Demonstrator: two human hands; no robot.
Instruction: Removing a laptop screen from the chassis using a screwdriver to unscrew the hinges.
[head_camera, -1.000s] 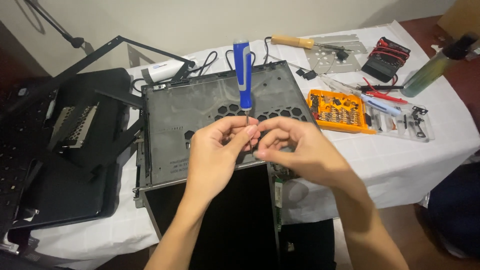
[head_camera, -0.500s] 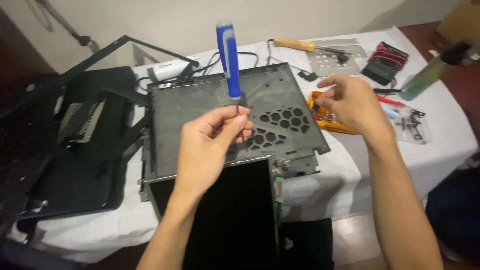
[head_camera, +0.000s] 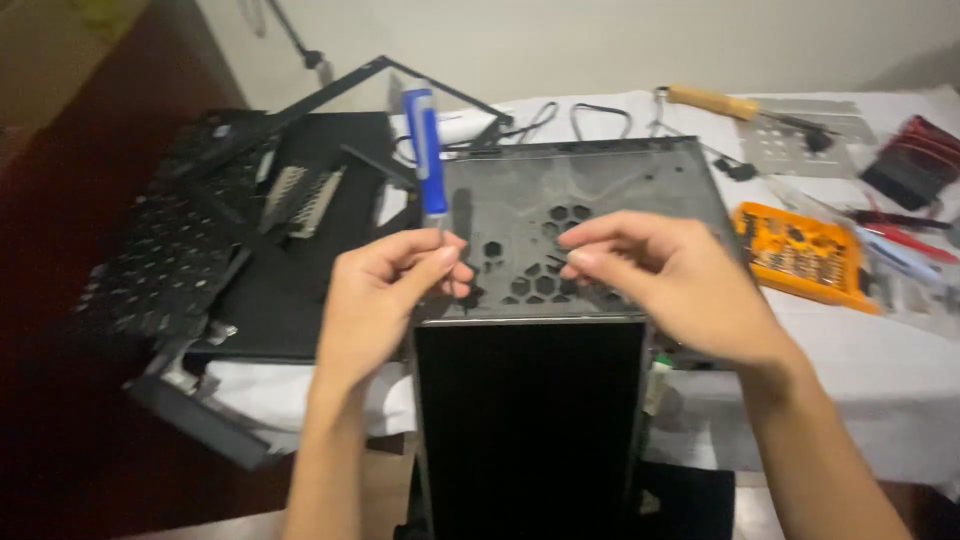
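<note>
My left hand (head_camera: 385, 290) grips a blue-handled screwdriver (head_camera: 426, 150) near its tip, with the handle pointing up. My right hand (head_camera: 665, 280) is level with it and pinches a small dark bit (head_camera: 556, 262) between thumb and fingertips, a short gap from the left hand. Both hands hover over a black laptop base cover (head_camera: 590, 190) with honeycomb vent holes. A dark rectangular screen panel (head_camera: 530, 420) lies below the hands, overhanging the table's front edge.
An orange bit case (head_camera: 805, 255) lies right of the cover, with red-handled tools (head_camera: 900, 235) beyond it. A wooden-handled tool (head_camera: 715, 100) and a metal plate (head_camera: 795, 140) sit at the back. A detached keyboard (head_camera: 165, 250) and black laptop parts (head_camera: 300, 210) lie left on the white cloth (head_camera: 880, 350).
My right hand came back from the orange bit case to a spot beside my left hand, now pinching a small bit. The view shifted right and the screwdriver stayed upright.
</note>
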